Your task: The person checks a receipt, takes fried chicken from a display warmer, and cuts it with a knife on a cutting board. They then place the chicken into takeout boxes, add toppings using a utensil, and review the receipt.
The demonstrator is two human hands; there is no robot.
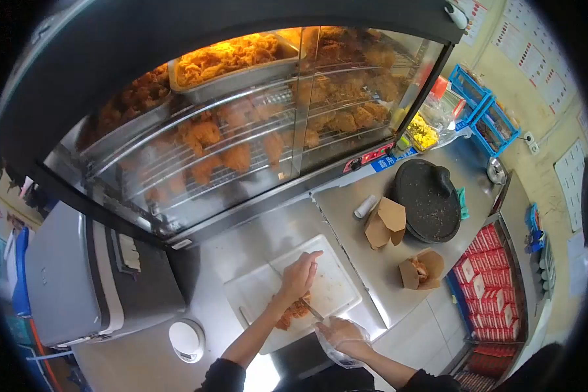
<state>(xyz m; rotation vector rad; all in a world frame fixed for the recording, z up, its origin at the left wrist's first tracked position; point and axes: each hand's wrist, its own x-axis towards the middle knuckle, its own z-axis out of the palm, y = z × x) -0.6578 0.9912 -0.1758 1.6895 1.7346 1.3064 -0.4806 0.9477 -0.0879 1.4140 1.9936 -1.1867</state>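
A piece of fried chicken (294, 315) lies on a white cutting board (343, 277) on the steel counter. My left hand (299, 277) is above the board beside the chicken, bare, fingers extended, near a blade that runs under it. My right hand (343, 334), in a clear plastic glove, is closed around the handle of a knife (313, 311) at the board's near right edge. The blade reaches toward the chicken, partly hidden by my left hand and wrist.
A glass warming cabinet (294, 176) with fried food stands behind the board. To the right are an open carton (385, 222), a filled carton (411, 274) and a black round dish (431, 209). A white scale (186, 338) and grey box (137, 281) are left.
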